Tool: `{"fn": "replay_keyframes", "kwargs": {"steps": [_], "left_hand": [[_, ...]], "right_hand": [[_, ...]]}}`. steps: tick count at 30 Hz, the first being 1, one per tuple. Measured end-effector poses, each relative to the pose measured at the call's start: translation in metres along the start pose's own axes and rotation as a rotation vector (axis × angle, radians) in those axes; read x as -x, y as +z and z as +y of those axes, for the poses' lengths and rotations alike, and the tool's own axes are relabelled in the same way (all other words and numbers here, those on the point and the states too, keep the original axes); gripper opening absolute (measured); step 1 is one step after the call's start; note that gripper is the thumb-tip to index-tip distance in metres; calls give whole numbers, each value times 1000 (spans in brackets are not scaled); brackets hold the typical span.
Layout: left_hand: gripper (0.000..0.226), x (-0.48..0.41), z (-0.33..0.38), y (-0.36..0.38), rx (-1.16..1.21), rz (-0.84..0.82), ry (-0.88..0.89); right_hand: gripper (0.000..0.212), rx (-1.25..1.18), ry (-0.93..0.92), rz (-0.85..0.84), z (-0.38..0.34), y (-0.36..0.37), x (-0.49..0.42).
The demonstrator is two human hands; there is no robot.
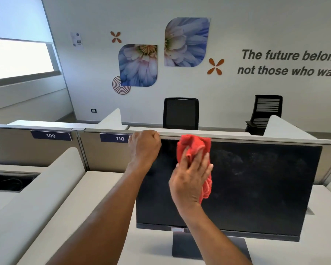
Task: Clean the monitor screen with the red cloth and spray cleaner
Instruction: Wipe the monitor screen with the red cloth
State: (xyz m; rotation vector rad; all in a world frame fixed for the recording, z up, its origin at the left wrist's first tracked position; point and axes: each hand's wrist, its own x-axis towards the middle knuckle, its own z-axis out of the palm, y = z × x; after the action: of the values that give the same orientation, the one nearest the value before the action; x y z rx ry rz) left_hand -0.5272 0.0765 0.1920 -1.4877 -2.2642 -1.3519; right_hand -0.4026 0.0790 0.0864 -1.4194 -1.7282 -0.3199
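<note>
Wiping step. Monitor (256,188) stands mid-surface (96,188), flat matte black, hazy smears toward 2 o'clock. Cloth (194,148), soft and bunched, sits at the screen's 11 o'clock under right grip (189,180), fingers flat, pressing. Left grip (144,148) clamps the monitor's top corner at 10 o'clock. Next likely: sweep toward 3 o'clock with even pressure.
</note>
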Motion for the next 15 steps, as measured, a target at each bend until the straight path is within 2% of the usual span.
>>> {"fn": "replay_keyframes", "kwargs": {"steps": [3,6,8,13,15], "left_hand": [[38,1,22,9,-111,-80,138],[40,1,29,13,-80,-113,232],[39,0,24,14,-83,-117,234],[51,-1,21,18,-141,-128,249],[54,3,30,24,-153,-105,292]], "right_hand": [[54,-1,-224,-17,-6,4,8],[55,20,-236,-17,7,1,7],[56,51,-158,-9,27,-2,0],[59,79,281,70,98,-18,-19],[61,50,325,84,112,-24,-22]]}}
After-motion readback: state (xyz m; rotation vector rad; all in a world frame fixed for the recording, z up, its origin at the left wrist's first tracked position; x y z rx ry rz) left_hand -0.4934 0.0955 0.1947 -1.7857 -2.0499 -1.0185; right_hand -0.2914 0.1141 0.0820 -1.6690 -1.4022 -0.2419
